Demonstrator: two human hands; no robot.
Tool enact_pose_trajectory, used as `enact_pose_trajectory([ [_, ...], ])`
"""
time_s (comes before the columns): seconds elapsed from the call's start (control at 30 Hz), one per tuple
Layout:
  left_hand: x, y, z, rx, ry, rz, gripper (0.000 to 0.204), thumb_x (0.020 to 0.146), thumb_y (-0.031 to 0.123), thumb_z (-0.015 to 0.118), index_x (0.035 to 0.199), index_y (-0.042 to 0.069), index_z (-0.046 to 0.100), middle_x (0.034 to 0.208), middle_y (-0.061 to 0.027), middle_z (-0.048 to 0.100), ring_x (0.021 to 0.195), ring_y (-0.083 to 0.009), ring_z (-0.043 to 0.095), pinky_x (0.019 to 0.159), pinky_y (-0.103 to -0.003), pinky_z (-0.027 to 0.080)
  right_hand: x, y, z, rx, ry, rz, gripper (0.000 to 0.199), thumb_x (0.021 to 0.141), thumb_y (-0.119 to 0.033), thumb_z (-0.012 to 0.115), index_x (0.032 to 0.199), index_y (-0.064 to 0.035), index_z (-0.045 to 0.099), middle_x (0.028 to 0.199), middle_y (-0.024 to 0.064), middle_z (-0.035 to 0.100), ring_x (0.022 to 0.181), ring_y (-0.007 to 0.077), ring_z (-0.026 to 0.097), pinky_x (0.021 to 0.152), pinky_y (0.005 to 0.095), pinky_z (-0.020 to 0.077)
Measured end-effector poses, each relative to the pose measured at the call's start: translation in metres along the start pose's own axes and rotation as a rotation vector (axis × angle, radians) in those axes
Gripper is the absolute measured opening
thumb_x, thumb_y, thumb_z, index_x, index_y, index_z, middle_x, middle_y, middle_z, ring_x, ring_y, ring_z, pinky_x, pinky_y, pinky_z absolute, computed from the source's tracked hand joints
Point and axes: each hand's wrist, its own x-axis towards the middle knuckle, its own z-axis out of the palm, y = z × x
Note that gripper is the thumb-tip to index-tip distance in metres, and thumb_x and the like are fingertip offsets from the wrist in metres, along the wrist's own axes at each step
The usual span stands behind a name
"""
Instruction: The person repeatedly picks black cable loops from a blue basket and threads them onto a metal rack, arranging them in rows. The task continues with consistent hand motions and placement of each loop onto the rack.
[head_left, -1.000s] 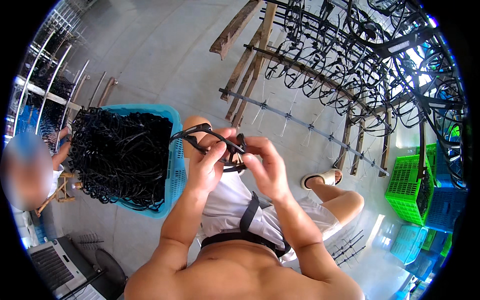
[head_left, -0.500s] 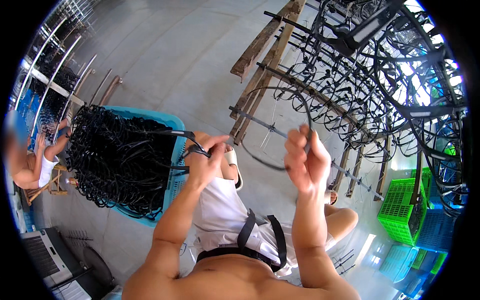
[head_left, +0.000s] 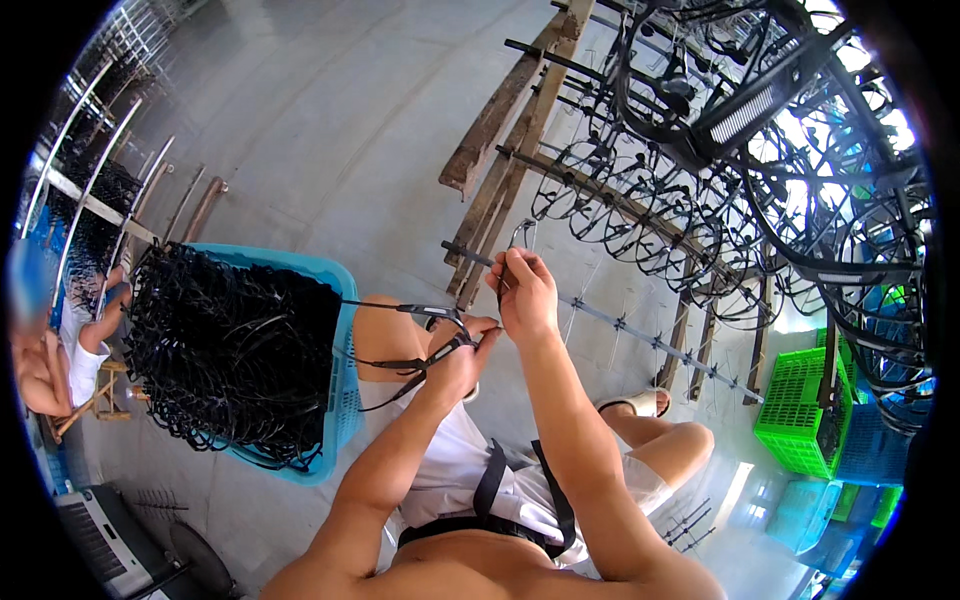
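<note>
My left hand (head_left: 455,372) is closed on thin black looped bands (head_left: 428,310) with pale grey inset strips, which trail left toward the basket. Fingers pinched together, my right hand (head_left: 528,295) holds part of a dark thin band, mostly hidden by the fingers. It is at the left end of the rack's lower rod, beside a small bent wire hook (head_left: 522,232). My two hands nearly meet at the fingertips. By my left knee stands a light-blue plastic basket (head_left: 346,400) heaped with tangled black bands (head_left: 240,350).
A wooden-framed rack (head_left: 530,110) with rods carries many hanging black bands on the right. Green crates (head_left: 800,410) and blue crates (head_left: 875,450) stand beyond it. At far left another person (head_left: 75,360) sits by a second rack. A fan-like appliance (head_left: 110,540) is at lower left.
My right hand has moved left and inward, and the large loop it held open no longer shows as a wide circle. My left hand has shifted right and down, its bands fanned out more.
</note>
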Motion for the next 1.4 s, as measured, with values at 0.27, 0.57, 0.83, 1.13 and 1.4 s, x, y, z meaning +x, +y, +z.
enact_pose_trajectory([
  [0.27,0.009,-0.001,-0.007,-0.106,-0.059,0.007,0.009,0.071,0.01,0.072,0.076,0.005,0.066,0.075,-0.0112,0.065,0.069,-0.0297,0.061,0.063,-0.038,0.046,0.002,0.002,-0.004,-0.056,-0.049,-0.076,0.01,0.09,-0.01,0.057,0.095,-0.0024,0.053,0.086,0.0076,0.059,0.072,0.0152,0.055,0.063,0.027,0.0481],
  [0.57,0.005,-0.026,0.004,-0.345,-0.083,-0.238,0.042,0.071,0.019,0.077,0.108,0.005,0.061,0.07,-0.0082,0.061,0.06,-0.016,0.053,0.058,-0.031,0.044,-0.001,0.007,-0.004,-0.138,-0.103,-0.128,0.012,0.089,-0.006,0.058,0.098,-0.0013,0.052,0.088,0.009,0.06,0.073,0.0153,0.058,0.064,0.0263,0.0489],
  [0.83,0.008,-0.035,-0.004,-0.365,-0.285,-0.357,0.052,0.076,0.019,0.073,0.124,0.01,0.055,0.061,-0.0047,0.046,0.055,-0.0129,0.04,0.051,-0.03,0.037,-0.008,0.009,-0.006,-0.325,-0.1,-0.158,0.013,0.087,-0.005,0.059,0.097,-0.001,0.053,0.085,0.01,0.06,0.073,0.0172,0.059,0.063,0.0278,0.0496],
  [1.13,0.008,-0.049,0.004,-0.389,-0.387,-0.302,0.045,0.083,0.025,0.065,0.124,0.01,0.055,0.066,-0.0015,0.051,0.058,-0.0093,0.041,0.054,-0.026,0.035,-0.006,0.003,0.001,-0.102,-0.043,-0.152,0.014,0.09,-0.007,0.056,0.101,-0.0008,0.052,0.085,0.0081,0.059,0.071,0.0167,0.06,0.057,0.0291,0.0543],
  [1.4,0.02,-0.037,0.003,-0.692,-0.446,-0.3,0.017,0.088,0.017,0.059,0.096,0.001,0.059,0.085,0.0001,0.058,0.081,-0.0086,0.05,0.076,-0.023,0.041,-0.004,-0.022,-0.006,-0.425,-0.103,0.054,0.019,0.084,-0.013,0.062,0.096,0.0008,0.055,0.083,0.008,0.062,0.07,0.0147,0.059,0.061,0.0275,0.0495],
])
